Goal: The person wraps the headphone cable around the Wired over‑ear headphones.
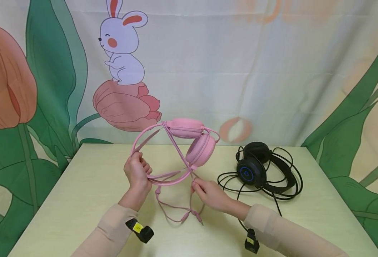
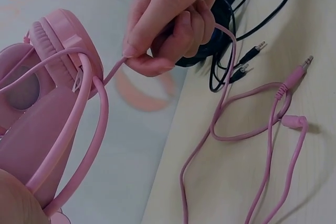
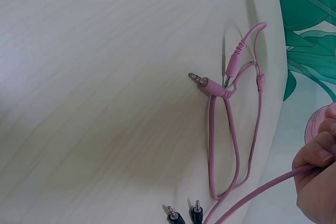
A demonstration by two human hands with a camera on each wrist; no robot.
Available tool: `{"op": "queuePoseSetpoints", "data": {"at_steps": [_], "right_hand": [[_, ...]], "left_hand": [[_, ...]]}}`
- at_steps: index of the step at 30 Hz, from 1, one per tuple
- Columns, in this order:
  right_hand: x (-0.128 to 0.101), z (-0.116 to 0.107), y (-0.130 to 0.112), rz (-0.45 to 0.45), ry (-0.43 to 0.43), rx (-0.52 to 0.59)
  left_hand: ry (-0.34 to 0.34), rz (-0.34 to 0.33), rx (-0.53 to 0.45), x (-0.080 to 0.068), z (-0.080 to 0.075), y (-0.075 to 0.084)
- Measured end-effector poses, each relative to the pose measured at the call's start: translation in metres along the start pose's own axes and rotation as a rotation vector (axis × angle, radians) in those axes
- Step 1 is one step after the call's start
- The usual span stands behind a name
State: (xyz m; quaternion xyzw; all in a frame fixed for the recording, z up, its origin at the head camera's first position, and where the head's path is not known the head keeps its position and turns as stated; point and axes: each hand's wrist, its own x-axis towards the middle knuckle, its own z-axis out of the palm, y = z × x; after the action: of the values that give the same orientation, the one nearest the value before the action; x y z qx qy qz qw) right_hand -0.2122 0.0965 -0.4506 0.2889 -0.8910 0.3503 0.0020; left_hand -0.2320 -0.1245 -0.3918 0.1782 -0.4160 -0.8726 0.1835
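Your left hand (image 1: 137, 173) holds the pink headphones (image 1: 189, 142) up above the middle of the table (image 1: 79, 200), fingers curled round the lower part of the headband, so that grip is closed on the band; the ear cups hang at the far side, one above the other. Your right hand (image 1: 209, 194) pinches the pink cable (image 1: 176, 210) just below the near cup, thumb and fingers closed tight on it; the rest of the cable trails in loose loops onto the table near you, its pink plugs (image 3: 210, 85) lying flat on the wood. The black headphones (image 1: 259, 169) sit to the right, their black cable (image 1: 288, 192) sprawled around them and their dark plugs (image 3: 184, 216) lying near the pink loops. The risk, as I judge it, is tangling; draw the pink cable in fast and a loop may snag the black plugs or drag them along; pull hard at the pinch and you strain the cable where it enters the cup; the raised headphones could also twist in the left grip.
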Motion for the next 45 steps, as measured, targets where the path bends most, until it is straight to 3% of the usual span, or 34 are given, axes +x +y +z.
{"op": "queuePoseSetpoints", "data": {"at_steps": [10, 16, 20, 28, 37, 45], "right_hand": [[0.002, -0.002, 0.002, -0.025, 0.025, -0.038], [-0.001, -0.011, -0.003, -0.12, 0.04, -0.045], [-0.001, -0.022, -0.008, -0.189, 0.034, -0.035], [0.005, -0.047, -0.019, -0.3, -0.053, -0.021], [0.016, -0.076, -0.033, -0.421, -0.147, -0.022], [0.017, -0.093, -0.046, -0.43, -0.215, 0.009]], "left_hand": [[-0.002, 0.039, 0.04, -0.002, 0.002, 0.003], [0.02, 0.112, 0.087, 0.005, -0.002, 0.002], [0.072, 0.148, 0.128, 0.014, -0.006, 0.005], [0.164, 0.128, 0.215, 0.024, -0.016, 0.003], [0.207, 0.216, 0.421, 0.025, -0.019, 0.002], [0.237, 0.297, 0.553, 0.027, -0.019, 0.005]]}}
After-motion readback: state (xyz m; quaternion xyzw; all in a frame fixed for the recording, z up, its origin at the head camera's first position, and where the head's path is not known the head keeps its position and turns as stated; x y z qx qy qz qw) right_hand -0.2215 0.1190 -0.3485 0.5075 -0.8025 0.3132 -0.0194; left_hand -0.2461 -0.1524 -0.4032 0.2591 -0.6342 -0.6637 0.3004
